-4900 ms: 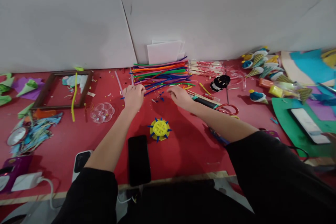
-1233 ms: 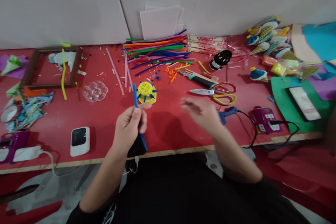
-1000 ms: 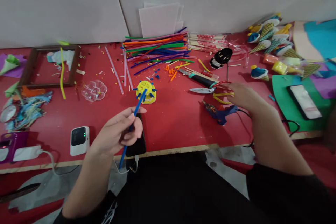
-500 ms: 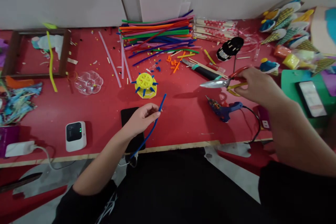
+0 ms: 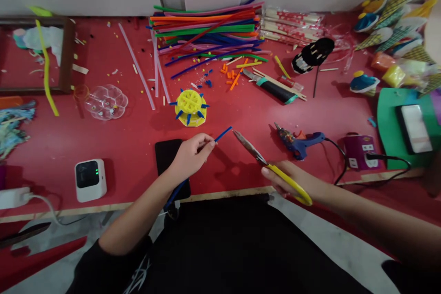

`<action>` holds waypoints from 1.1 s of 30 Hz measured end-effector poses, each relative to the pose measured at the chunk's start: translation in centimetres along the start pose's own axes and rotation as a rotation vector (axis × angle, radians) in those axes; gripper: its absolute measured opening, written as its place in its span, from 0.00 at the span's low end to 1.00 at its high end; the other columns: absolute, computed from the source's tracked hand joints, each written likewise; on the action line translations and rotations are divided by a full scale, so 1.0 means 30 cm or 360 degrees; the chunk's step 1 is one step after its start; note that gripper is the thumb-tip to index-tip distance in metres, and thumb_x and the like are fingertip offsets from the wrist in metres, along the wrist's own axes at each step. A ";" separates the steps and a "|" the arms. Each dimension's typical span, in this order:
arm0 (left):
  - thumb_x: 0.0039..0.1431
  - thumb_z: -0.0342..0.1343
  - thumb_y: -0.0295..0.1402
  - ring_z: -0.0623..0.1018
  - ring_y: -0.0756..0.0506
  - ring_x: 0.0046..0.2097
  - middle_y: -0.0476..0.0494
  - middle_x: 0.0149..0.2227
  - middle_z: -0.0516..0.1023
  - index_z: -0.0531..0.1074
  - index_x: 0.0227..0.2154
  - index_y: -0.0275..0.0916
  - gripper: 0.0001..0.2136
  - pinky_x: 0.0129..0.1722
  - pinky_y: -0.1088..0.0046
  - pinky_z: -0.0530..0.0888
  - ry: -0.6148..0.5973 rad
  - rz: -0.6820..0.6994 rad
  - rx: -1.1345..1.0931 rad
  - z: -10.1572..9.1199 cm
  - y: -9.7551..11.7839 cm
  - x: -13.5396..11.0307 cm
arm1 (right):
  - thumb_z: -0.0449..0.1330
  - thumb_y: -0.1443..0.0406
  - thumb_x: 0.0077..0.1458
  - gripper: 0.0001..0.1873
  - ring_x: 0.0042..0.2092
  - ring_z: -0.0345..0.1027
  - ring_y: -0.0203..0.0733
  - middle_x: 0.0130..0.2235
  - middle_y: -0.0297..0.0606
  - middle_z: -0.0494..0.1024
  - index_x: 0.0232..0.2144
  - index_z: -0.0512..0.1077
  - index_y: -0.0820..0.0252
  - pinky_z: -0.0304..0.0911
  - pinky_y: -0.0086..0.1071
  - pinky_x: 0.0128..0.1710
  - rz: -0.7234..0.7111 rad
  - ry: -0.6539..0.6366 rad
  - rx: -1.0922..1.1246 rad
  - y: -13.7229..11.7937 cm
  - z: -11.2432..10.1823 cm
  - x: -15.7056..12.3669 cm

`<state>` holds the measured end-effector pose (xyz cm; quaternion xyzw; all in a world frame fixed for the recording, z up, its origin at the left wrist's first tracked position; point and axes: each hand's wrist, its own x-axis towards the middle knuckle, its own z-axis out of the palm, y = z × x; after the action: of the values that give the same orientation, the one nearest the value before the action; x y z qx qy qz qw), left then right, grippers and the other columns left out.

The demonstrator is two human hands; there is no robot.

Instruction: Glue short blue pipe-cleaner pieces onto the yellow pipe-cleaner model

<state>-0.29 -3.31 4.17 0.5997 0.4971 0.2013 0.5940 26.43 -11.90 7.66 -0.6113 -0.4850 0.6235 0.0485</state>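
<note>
- While the left forearm is stretched forward from the lower left over the table edge, the left hand (image 5: 191, 154) is pinched shut on a blue straw (image 5: 222, 134), thumb and fingertips meeting near the straw's upper end.
- That end is pointed up and to the right above the red table (image 5: 138, 147); the rest of the straw is run back under the palm and wrist toward the table edge.
- The right forearm is brought in from the lower right, and the right hand (image 5: 285, 181) is closed around the yellow handles of the scissors (image 5: 267, 165).
- The scissor blades are aimed up and to the left, their tip held just beside the free end of the straw; whether they touch cannot be told.
- The blades are seen nearly together.
- A black phone (image 5: 165, 156) is partly covered by the left wrist.
- A yellow wheel (image 5: 190, 106) studded with blue bits is set beyond the left hand, apart from it.
- A blue glue gun (image 5: 300, 141) is laid just beyond the right hand, and a pile of coloured straws (image 5: 206, 27) is stacked by the wall.
</note>
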 end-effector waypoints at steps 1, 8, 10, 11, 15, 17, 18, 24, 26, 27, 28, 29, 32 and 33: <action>0.65 0.53 0.38 0.69 0.51 0.21 0.56 0.18 0.67 0.72 0.35 0.40 0.08 0.24 0.75 0.65 0.0003 0.0001 0.0016 0.002 0.001 -0.001 | 0.56 0.33 0.53 0.36 0.17 0.59 0.36 0.13 0.33 0.63 0.14 0.60 0.54 0.55 0.31 0.19 0.0045 -0.0019 0.0014 0.001 -0.003 -0.003; 0.67 0.48 0.33 0.72 0.50 0.22 0.56 0.18 0.69 0.76 0.48 0.37 0.14 0.26 0.75 0.67 0.0032 0.0096 0.0240 0.012 -0.003 -0.002 | 0.57 0.34 0.53 0.35 0.17 0.62 0.37 0.13 0.33 0.65 0.15 0.62 0.55 0.57 0.31 0.19 0.0163 -0.0068 -0.0061 -0.003 0.005 0.001; 0.67 0.48 0.34 0.73 0.50 0.22 0.56 0.18 0.69 0.76 0.50 0.35 0.16 0.27 0.75 0.68 0.0036 0.0086 0.0285 0.016 -0.004 -0.003 | 0.55 0.32 0.53 0.36 0.18 0.62 0.36 0.14 0.33 0.64 0.16 0.60 0.55 0.56 0.31 0.19 0.0179 -0.0058 -0.0116 -0.011 0.011 0.010; 0.67 0.47 0.34 0.73 0.49 0.23 0.56 0.18 0.69 0.76 0.51 0.35 0.17 0.27 0.75 0.68 0.0035 0.0079 0.0300 0.018 -0.005 -0.003 | 0.54 0.32 0.52 0.36 0.18 0.61 0.36 0.15 0.32 0.64 0.16 0.59 0.55 0.55 0.30 0.19 0.0186 -0.0063 -0.0131 -0.014 0.014 0.015; 0.68 0.47 0.34 0.74 0.49 0.23 0.55 0.19 0.69 0.76 0.52 0.34 0.17 0.28 0.75 0.69 0.0035 0.0088 0.0341 0.023 -0.007 -0.006 | 0.50 0.31 0.54 0.37 0.18 0.59 0.34 0.15 0.29 0.60 0.17 0.56 0.54 0.52 0.29 0.19 0.0179 -0.0094 -0.0146 -0.019 0.020 0.030; 0.68 0.47 0.34 0.74 0.49 0.23 0.55 0.18 0.69 0.75 0.52 0.34 0.17 0.27 0.75 0.69 0.0043 0.0107 0.0378 0.027 -0.009 -0.010 | 0.48 0.31 0.55 0.37 0.18 0.57 0.33 0.15 0.29 0.58 0.17 0.55 0.54 0.50 0.29 0.20 0.0155 -0.0082 -0.0172 -0.019 0.021 0.036; 0.68 0.47 0.34 0.74 0.49 0.23 0.55 0.18 0.69 0.75 0.52 0.34 0.17 0.27 0.75 0.69 0.0050 0.0116 0.0397 0.029 -0.011 -0.012 | 0.47 0.31 0.55 0.37 0.18 0.55 0.32 0.15 0.29 0.57 0.17 0.54 0.54 0.49 0.30 0.20 0.0138 -0.0068 -0.0197 -0.020 0.021 0.039; 0.69 0.46 0.35 0.74 0.48 0.22 0.54 0.18 0.71 0.75 0.54 0.35 0.18 0.29 0.73 0.71 0.0086 0.0117 0.0455 0.035 -0.023 -0.025 | 0.45 0.28 0.52 0.38 0.21 0.49 0.31 0.18 0.28 0.54 0.17 0.53 0.54 0.43 0.30 0.21 0.0093 -0.0058 -0.0320 -0.041 0.019 0.050; 0.69 0.46 0.36 0.74 0.48 0.23 0.54 0.18 0.71 0.75 0.55 0.35 0.19 0.31 0.73 0.72 0.0076 0.0118 0.0468 0.034 -0.024 -0.026 | 0.45 0.27 0.51 0.39 0.21 0.47 0.31 0.18 0.28 0.52 0.17 0.53 0.54 0.43 0.30 0.21 0.0100 -0.0051 -0.0326 -0.041 0.020 0.051; 0.70 0.46 0.36 0.74 0.48 0.23 0.54 0.19 0.72 0.75 0.55 0.36 0.18 0.31 0.73 0.73 0.0072 0.0122 0.0471 0.033 -0.024 -0.026 | 0.45 0.27 0.50 0.39 0.22 0.47 0.31 0.19 0.28 0.52 0.17 0.53 0.54 0.43 0.30 0.21 0.0098 -0.0043 -0.0329 -0.039 0.022 0.052; 0.70 0.46 0.36 0.74 0.48 0.23 0.54 0.18 0.72 0.75 0.55 0.36 0.18 0.31 0.73 0.72 0.0071 0.0130 0.0472 0.032 -0.024 -0.026 | 0.45 0.27 0.50 0.39 0.22 0.46 0.31 0.19 0.27 0.51 0.17 0.53 0.54 0.42 0.30 0.21 0.0095 -0.0035 -0.0333 -0.035 0.023 0.052; 0.70 0.46 0.36 0.74 0.48 0.23 0.54 0.18 0.72 0.75 0.55 0.36 0.18 0.31 0.73 0.72 0.0070 0.0138 0.0472 0.032 -0.025 -0.026 | 0.45 0.27 0.50 0.39 0.22 0.46 0.31 0.19 0.27 0.51 0.17 0.54 0.54 0.43 0.30 0.22 0.0098 -0.0030 -0.0335 -0.030 0.025 0.053; 0.70 0.46 0.35 0.73 0.49 0.22 0.55 0.18 0.71 0.75 0.54 0.36 0.18 0.28 0.74 0.70 0.0071 0.0163 0.0466 0.033 -0.028 -0.023 | 0.45 0.26 0.50 0.40 0.23 0.46 0.32 0.19 0.28 0.52 0.18 0.54 0.54 0.43 0.30 0.22 0.0110 -0.0017 -0.0337 -0.020 0.029 0.057; 0.70 0.46 0.35 0.73 0.49 0.22 0.55 0.18 0.70 0.75 0.54 0.35 0.18 0.27 0.74 0.70 0.0071 0.0165 0.0466 0.033 -0.028 -0.022 | 0.45 0.26 0.50 0.40 0.23 0.46 0.32 0.20 0.28 0.52 0.18 0.55 0.54 0.43 0.30 0.22 0.0107 -0.0011 -0.0342 -0.019 0.030 0.057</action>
<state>-0.05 -4.55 3.42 0.7001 0.5025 0.1703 0.4778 24.96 -10.97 6.62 -0.6267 -0.5284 0.5714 -0.0399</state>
